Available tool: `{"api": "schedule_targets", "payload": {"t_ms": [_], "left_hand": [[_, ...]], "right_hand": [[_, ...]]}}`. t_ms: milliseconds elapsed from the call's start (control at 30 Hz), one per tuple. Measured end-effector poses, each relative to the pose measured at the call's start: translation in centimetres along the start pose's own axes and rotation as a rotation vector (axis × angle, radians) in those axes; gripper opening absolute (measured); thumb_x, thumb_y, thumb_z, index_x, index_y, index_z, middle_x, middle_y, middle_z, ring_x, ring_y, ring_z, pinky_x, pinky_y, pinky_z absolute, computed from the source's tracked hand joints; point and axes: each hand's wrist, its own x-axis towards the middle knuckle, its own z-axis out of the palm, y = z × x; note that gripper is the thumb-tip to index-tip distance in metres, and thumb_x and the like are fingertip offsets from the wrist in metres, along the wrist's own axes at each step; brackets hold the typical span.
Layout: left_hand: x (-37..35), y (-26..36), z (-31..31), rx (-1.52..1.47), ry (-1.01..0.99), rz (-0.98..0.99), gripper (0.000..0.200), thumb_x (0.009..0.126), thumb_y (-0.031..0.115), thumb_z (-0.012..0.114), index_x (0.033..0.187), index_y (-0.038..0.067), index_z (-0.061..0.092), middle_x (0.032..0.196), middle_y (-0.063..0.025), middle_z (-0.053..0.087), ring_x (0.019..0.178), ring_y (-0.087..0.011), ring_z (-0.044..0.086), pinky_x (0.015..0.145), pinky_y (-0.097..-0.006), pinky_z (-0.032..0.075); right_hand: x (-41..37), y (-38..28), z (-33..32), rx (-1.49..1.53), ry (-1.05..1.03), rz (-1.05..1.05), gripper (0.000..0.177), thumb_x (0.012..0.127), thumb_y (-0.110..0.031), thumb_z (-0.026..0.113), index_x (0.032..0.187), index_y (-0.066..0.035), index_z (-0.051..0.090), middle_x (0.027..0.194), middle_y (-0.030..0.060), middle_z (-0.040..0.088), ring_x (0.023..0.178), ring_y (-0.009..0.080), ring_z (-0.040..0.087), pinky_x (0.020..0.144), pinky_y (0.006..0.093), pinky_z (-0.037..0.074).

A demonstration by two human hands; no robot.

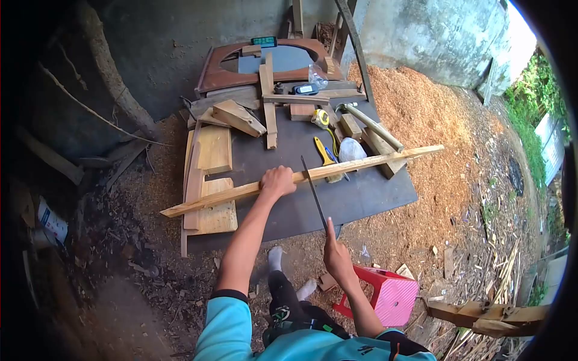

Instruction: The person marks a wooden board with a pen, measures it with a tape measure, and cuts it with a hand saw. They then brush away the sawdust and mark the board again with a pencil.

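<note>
Nearest: teal shirt (313,350), dark-trimmed. Right hand (338,262), fingers closed round the handle end of a saw (317,198), index finger extended along it; blade slanting away across a wooden strip (361,163). Left hand (277,182), fingers clamped on same strip, left of blade. Strip: crosswise over desk (373,195), both tips beyond the side edges, right tip above sawdust (439,114). Open room: bare desktop on near side, right of blade; far side crowded by tape measure (321,118), hammer (376,127) and wood blocks (351,127). Strip condition: pale, long, narrow, rough-edged, left end pointed.
</note>
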Motion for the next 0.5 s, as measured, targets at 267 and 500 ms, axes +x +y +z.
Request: {"api": "schedule_targets", "payload": {"t_ms": [267,500], "left_hand": [[0.9,-0.2,0.8,0.053,-0.014,-0.061,0.028,0.066,0.018,0.060,0.090,0.005,0.068,0.093,-0.0195,0.065,0.090,-0.0343,0.063,0.081,-0.0412,0.050],[0.6,-0.1,0.2,0.039,0.004,-0.022,0.030,0.064,0.019,0.062,0.089,0.004,0.068,0.092,-0.0210,0.065,0.089,-0.0348,0.063,0.080,-0.0426,0.050]], "right_hand": [[12.4,-0.3,2.7,0.162,0.183,-0.191,0.073,0.079,0.005,0.042,0.144,-0.010,0.012,0.062,0.0271,0.052,0.058,0.0414,0.054,0.057,0.0504,0.041],[13.1,-0.4,1.9,0.062,0.162,-0.199,0.071,0.081,0.001,0.044,0.144,-0.014,0.015,0.072,0.0262,0.058,0.063,0.0409,0.057,0.060,0.0499,0.047]]}}
